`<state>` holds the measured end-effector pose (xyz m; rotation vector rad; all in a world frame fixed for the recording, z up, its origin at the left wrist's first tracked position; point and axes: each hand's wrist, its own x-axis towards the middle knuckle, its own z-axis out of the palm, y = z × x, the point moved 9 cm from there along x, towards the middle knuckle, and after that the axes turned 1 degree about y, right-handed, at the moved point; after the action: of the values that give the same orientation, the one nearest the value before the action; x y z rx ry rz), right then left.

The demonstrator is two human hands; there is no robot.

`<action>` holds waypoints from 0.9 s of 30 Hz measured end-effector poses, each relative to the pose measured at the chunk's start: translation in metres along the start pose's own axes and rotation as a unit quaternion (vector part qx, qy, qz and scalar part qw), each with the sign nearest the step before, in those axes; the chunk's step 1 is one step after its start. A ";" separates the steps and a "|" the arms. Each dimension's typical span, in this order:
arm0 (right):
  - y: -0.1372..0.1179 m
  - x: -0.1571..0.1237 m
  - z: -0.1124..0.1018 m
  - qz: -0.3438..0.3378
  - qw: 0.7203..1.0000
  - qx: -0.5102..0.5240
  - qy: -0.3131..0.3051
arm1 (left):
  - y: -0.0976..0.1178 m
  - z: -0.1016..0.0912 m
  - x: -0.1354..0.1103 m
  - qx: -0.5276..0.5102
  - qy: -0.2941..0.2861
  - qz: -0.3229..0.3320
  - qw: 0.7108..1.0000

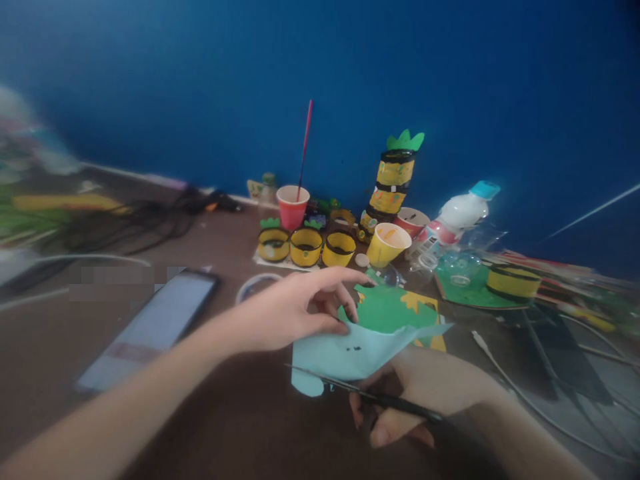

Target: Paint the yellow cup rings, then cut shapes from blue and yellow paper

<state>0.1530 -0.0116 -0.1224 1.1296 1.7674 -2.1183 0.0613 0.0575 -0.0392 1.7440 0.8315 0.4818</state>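
My left hand [305, 307] pinches the upper left edge of a light blue sheet of paper [345, 353], thumb below and fingers curled over. Small dark marks show near the sheet's middle. Closed round the dark handles of a pair of scissors [375, 398], my right hand [415, 397] sits at the sheet's lower right. The scissor blades point left across the paper's lower edge, by a rounded tab. Just behind the blue sheet lie cut green paper [390, 309] and a yellow paper piece [440, 337].
A phone [150, 330] lies left. Behind stand several yellow-and-black rings [306, 248], a red cup [293, 210] with a stick, a yellow cup [387, 245] and a leaning yellow tower [393, 187]. At right are a white bottle [460, 217], a green board [465, 290] and a white cable [493, 363].
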 end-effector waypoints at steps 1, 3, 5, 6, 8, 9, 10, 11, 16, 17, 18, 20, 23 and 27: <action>0.001 0.000 0.000 0.002 1.000 0.000 -0.001 | -0.001 0.001 0.000 0.001 -0.001 -0.003 1.000; 0.001 0.000 0.000 0.002 1.000 0.004 0.000 | -0.002 0.001 0.000 0.001 -0.001 -0.005 1.000; 0.003 0.000 0.000 0.005 1.000 0.012 0.001 | -0.002 0.001 0.000 0.000 -0.003 -0.006 1.000; 0.003 0.001 0.000 0.009 1.000 0.015 0.003 | -0.002 0.001 0.000 0.001 -0.003 -0.007 1.000; 0.005 0.000 0.000 0.019 1.000 0.016 0.005 | -0.001 0.002 0.000 0.003 -0.005 -0.007 1.000; 0.005 0.000 0.000 0.023 1.000 0.014 0.006 | 0.000 0.002 0.000 0.003 -0.006 -0.005 1.000; 0.005 0.000 0.000 0.027 1.000 0.011 0.006 | 0.000 0.002 0.000 0.003 -0.006 -0.005 1.000; 0.004 -0.001 -0.001 0.031 0.999 0.007 0.006 | 0.001 0.003 0.000 0.004 -0.006 -0.004 1.000; 0.003 -0.003 -0.002 0.049 0.999 -0.007 0.009 | -0.001 0.005 0.001 -0.003 -0.013 -0.003 1.000; 0.002 -0.003 -0.002 0.049 0.999 -0.006 0.008 | -0.002 0.006 0.001 -0.008 -0.015 -0.002 1.000; 0.002 -0.003 -0.001 0.048 0.999 -0.002 0.006 | -0.002 0.006 0.002 -0.014 -0.017 -0.001 1.000; 0.001 -0.003 0.000 0.043 0.999 -0.003 0.002 | -0.003 0.007 0.002 -0.024 -0.019 0.003 1.000; 0.001 -0.002 -0.002 0.032 0.999 -0.005 0.015 | -0.003 0.006 0.002 -0.050 -0.011 0.005 0.999; -0.009 0.000 -0.003 -0.028 0.998 0.048 0.023 | -0.002 -0.004 0.003 -0.148 0.030 0.027 0.988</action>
<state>0.1495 -0.0060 -0.1154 1.1744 1.7526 -2.2496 0.0599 0.0622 -0.0400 1.4869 0.7150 0.6618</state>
